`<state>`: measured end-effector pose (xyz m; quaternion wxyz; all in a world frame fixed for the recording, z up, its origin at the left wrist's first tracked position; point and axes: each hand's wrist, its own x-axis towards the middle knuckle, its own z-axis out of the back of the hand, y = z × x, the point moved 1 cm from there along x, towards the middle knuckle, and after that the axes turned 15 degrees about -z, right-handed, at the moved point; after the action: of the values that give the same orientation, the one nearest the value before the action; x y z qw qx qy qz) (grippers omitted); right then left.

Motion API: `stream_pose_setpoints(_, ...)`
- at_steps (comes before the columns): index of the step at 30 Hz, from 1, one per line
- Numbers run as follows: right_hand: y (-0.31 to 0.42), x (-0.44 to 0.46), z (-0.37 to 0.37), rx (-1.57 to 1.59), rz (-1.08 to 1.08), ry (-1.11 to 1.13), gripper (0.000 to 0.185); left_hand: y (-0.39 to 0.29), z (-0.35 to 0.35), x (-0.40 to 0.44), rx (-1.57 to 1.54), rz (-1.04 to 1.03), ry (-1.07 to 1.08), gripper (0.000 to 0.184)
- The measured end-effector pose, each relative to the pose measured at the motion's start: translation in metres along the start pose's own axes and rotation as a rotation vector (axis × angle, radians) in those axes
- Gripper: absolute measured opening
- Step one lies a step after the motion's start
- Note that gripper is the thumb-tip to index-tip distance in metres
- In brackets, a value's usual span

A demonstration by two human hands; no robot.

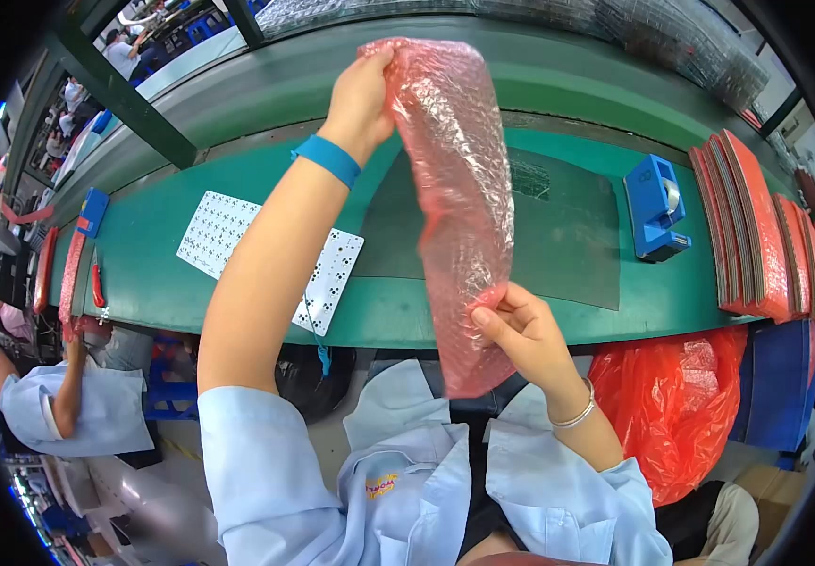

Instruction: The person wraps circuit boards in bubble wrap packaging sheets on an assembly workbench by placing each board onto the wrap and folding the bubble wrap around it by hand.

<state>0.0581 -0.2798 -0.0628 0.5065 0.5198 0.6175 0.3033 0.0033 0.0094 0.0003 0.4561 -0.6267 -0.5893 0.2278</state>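
A pink bubble-wrap bag [459, 189] hangs lengthwise between my two hands, over the green bench. My left hand [360, 99] is closed on its upper left corner, raised high. Near the lower right edge, my right hand [520, 330] pinches the wrap between thumb and fingers. Behind my left forearm lies a white perforated plate [332, 274] on the bench, partly hidden by the arm. A blue cord from my wristband side dangles over the plate's front edge.
A blue tape dispenser [655, 209] stands right of a dark mat [572, 236]. Stacked pink-wrapped panels [742, 226] are at the far right. Below the bench edge hangs a red plastic bag [672, 406]. A red-handled tool [98, 285] lies left, near a co-worker [77, 406].
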Motion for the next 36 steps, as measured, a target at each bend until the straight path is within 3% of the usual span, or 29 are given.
stream_pose_setpoints(2, 0.001, -0.003, 0.000, 0.098, -0.015, -0.009, 0.021, -0.012, 0.005, 0.010, 0.069, -0.035, 0.027, 0.032)
stream_pose_setpoints(4, 0.004, 0.003, 0.005, 0.460, -0.063, -0.043, 0.023, -0.022, 0.008, 0.021, 0.154, -0.108, 0.075, 0.034)
stream_pose_setpoints(5, 0.005, -0.002, 0.007, 0.457, -0.066, -0.044, 0.023, -0.020, 0.009, 0.018, 0.152, -0.106, 0.071, 0.034)
stream_pose_setpoints(9, 0.003, -0.024, 0.014, -0.197, 0.023, -0.348, 0.030, 0.009, 0.034, -0.001, 0.832, -0.466, 0.163, 0.051)
stream_pose_setpoints(11, -0.012, -0.028, 0.011, -0.546, 0.250, -0.554, 0.037, 0.017, 0.039, -0.019, 1.178, -0.636, 0.194, 0.064)
stream_pose_setpoints(12, -0.022, -0.030, 0.013, -0.552, 0.252, -0.545, 0.037, 0.013, 0.031, -0.048, 1.268, -0.811, 0.294, 0.065)
stream_pose_setpoints(14, -0.038, -0.033, 0.017, -0.740, 0.332, -0.671, 0.039, 0.005, 0.014, -0.118, 1.319, -0.833, 0.637, 0.065)
stream_pose_setpoints(16, -0.043, -0.039, 0.015, -0.978, 0.435, -0.563, 0.032, 0.014, 0.009, -0.180, 1.370, -0.780, 0.963, 0.065)
stream_pose_setpoints(17, -0.033, -0.046, 0.012, -0.976, 0.441, -0.530, 0.032, 0.035, 0.016, -0.196, 1.335, -0.701, 0.963, 0.064)
stream_pose_setpoints(18, -0.013, -0.058, 0.006, -1.164, 0.166, -0.521, 0.028, 0.055, 0.024, -0.212, 1.301, -0.623, 0.959, 0.063)
stream_pose_setpoints(19, 0.005, -0.065, 0.003, -1.342, -0.112, -0.504, 0.024, 0.067, 0.027, -0.219, 1.254, -0.680, 0.889, 0.063)
stream_pose_setpoints(22, 0.044, -0.045, -0.002, -1.286, 0.090, -0.540, 0.023, 0.072, 0.026, -0.218, 1.244, -0.671, 0.889, 0.069)
stream_pose_setpoints(24, 0.072, -0.008, -0.028, -0.991, 0.372, -0.086, 0.025, 0.076, 0.022, -0.222, 1.163, -0.741, 0.808, 0.065)
stream_pose_setpoints(26, 0.073, 0.052, -0.066, -1.014, 0.390, 0.137, 0.038, 0.080, 0.018, -0.223, 1.191, -0.748, 0.769, 0.064)
stream_pose_setpoints(28, 0.046, 0.120, -0.097, -1.183, 0.572, 0.096, 0.057, 0.085, 0.015, -0.224, 1.203, -0.748, 0.733, 0.063)
stream_pose_setpoints(29, 0.027, 0.151, -0.110, -1.348, 0.577, -0.024, 0.078, 0.088, 0.014, -0.224, 1.206, -0.748, 0.720, 0.062)
stream_pose_setpoints(31, 0.022, 0.171, -0.153, -1.498, 0.331, -0.089, 0.087, 0.096, 0.016, -0.224, 1.257, -0.774, 0.727, 0.060)
stream_pose_setpoints(35, -0.002, 0.183, -0.188, -1.807, 0.412, -0.295, 0.092, 0.099, 0.029, -0.216, 1.372, -0.848, 0.770, 0.057)
stream_pose_setpoints(36, 0.006, 0.184, -0.190, -1.755, 0.391, -0.253, 0.086, 0.089, 0.027, -0.214, 1.342, -0.768, 0.797, 0.056)
